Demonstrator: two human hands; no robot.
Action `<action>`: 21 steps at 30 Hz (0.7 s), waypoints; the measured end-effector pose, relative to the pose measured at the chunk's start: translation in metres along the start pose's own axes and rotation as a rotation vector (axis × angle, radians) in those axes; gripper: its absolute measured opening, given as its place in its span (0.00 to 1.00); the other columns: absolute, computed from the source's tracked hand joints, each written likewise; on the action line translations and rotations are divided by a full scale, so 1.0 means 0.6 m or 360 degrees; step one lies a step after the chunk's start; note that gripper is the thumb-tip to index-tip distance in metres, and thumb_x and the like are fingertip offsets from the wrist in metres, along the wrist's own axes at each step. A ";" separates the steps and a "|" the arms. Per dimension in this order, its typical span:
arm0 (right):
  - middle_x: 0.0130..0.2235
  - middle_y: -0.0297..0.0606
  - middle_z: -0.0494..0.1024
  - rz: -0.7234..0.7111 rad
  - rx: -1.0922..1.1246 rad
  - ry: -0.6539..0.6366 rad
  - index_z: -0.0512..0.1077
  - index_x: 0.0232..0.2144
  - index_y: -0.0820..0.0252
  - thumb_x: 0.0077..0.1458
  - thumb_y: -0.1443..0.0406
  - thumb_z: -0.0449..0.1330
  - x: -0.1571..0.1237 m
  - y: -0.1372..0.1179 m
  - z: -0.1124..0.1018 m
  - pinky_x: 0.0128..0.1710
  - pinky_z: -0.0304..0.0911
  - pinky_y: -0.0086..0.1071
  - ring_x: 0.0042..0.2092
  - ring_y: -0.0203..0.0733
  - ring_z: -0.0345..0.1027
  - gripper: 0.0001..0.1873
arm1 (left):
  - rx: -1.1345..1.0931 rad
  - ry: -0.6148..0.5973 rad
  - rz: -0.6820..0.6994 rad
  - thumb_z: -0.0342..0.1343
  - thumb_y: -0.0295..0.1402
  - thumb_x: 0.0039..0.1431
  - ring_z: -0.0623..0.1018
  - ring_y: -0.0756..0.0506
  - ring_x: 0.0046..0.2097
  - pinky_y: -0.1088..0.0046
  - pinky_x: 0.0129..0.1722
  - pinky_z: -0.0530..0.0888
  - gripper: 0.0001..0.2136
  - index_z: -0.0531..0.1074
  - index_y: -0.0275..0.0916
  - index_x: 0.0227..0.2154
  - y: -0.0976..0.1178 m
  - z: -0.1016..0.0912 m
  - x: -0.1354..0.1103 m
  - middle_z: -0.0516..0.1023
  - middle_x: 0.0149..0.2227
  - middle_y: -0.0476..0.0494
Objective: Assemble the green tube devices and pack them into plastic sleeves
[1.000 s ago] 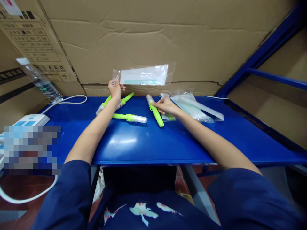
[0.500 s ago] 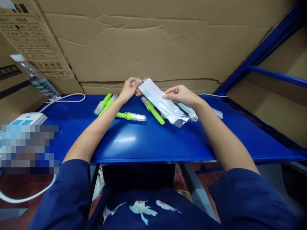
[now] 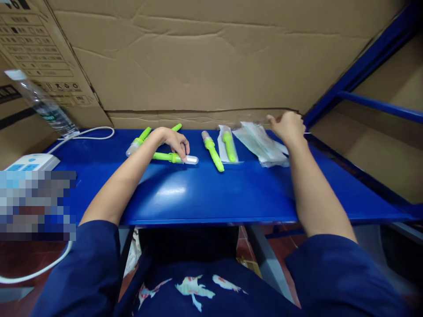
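My left hand (image 3: 177, 141) reaches down to a green light stick (image 3: 163, 156) lying crosswise, its fingers closed around the clear end. My right hand (image 3: 288, 127) is closed at the upper right edge of a pile of clear plastic bags (image 3: 264, 147), pinching thin clear film. Left of that pile lies a bag with white backing and a green light stick (image 3: 228, 143) in it. Another loose light stick (image 3: 213, 152) lies slantwise between my hands. More green light sticks (image 3: 144, 134) lie behind my left forearm, partly hidden.
A white power strip (image 3: 42, 163) with a cable is on the left of the blue table (image 3: 205, 198). A water bottle (image 3: 46, 108) leans against the cardboard (image 3: 198, 66) at the back. Blue frame bars (image 3: 357, 66) rise on the right.
The white-backed bag that both hands held has moved to the right with my right hand. My left hand has come down onto a light stick. The bagged light stick now shows.
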State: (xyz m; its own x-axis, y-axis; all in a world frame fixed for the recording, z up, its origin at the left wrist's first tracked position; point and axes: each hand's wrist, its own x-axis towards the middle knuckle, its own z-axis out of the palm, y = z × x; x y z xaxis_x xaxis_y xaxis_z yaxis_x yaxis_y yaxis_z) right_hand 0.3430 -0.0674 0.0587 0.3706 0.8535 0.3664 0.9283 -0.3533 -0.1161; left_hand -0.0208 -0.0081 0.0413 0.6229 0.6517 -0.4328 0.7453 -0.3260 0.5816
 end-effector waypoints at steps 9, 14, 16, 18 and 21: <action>0.44 0.56 0.82 -0.0577 0.0240 -0.0535 0.68 0.60 0.71 0.58 0.55 0.68 -0.071 -0.117 0.026 0.39 0.70 0.40 0.42 0.58 0.78 0.34 | 0.0503 0.1143 -0.0055 0.66 0.38 0.51 0.80 0.42 0.34 0.69 0.42 0.78 0.08 0.75 0.41 0.30 -0.052 -0.027 0.027 0.79 0.30 0.44; 0.34 0.41 0.82 -0.0525 0.0653 -0.0833 0.65 0.63 0.67 0.56 0.70 0.63 -0.068 -0.114 0.031 0.24 0.67 0.34 0.24 0.43 0.72 0.32 | 0.0530 0.1373 0.0434 0.59 0.36 0.62 0.77 0.35 0.58 0.55 0.63 0.69 0.09 0.76 0.38 0.41 0.021 0.037 0.028 0.77 0.53 0.34; 0.29 0.36 0.80 -0.0546 0.0762 -0.0827 0.67 0.61 0.66 0.55 0.73 0.62 -0.068 -0.115 0.030 0.22 0.66 0.32 0.22 0.42 0.71 0.30 | 0.0593 0.1275 0.0555 0.56 0.38 0.66 0.74 0.34 0.61 0.51 0.64 0.67 0.10 0.78 0.38 0.40 0.066 0.080 0.026 0.76 0.56 0.33; 0.26 0.34 0.78 -0.0577 0.0828 -0.0811 0.68 0.59 0.65 0.54 0.74 0.62 -0.071 -0.118 0.029 0.21 0.66 0.32 0.21 0.41 0.70 0.29 | 0.0720 0.1174 0.0589 0.56 0.40 0.66 0.72 0.32 0.64 0.49 0.63 0.66 0.12 0.79 0.37 0.37 0.103 0.124 0.024 0.74 0.60 0.32; 0.27 0.35 0.79 -0.0570 0.0949 -0.0802 0.69 0.59 0.65 0.55 0.74 0.61 -0.078 -0.124 0.028 0.21 0.67 0.32 0.21 0.41 0.71 0.28 | 0.0879 0.1075 0.0449 0.58 0.48 0.64 0.68 0.27 0.67 0.45 0.63 0.66 0.18 0.81 0.35 0.35 0.134 0.176 0.023 0.69 0.65 0.25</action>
State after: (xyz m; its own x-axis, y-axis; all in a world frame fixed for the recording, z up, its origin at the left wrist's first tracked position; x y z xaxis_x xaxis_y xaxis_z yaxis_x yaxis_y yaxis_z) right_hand 0.2572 -0.0747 0.0348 -0.1100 0.9933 0.0362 0.8002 0.1101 -0.5895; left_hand 0.0732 -0.0977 0.0093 0.6572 0.7034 0.2709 0.7027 -0.7017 0.1172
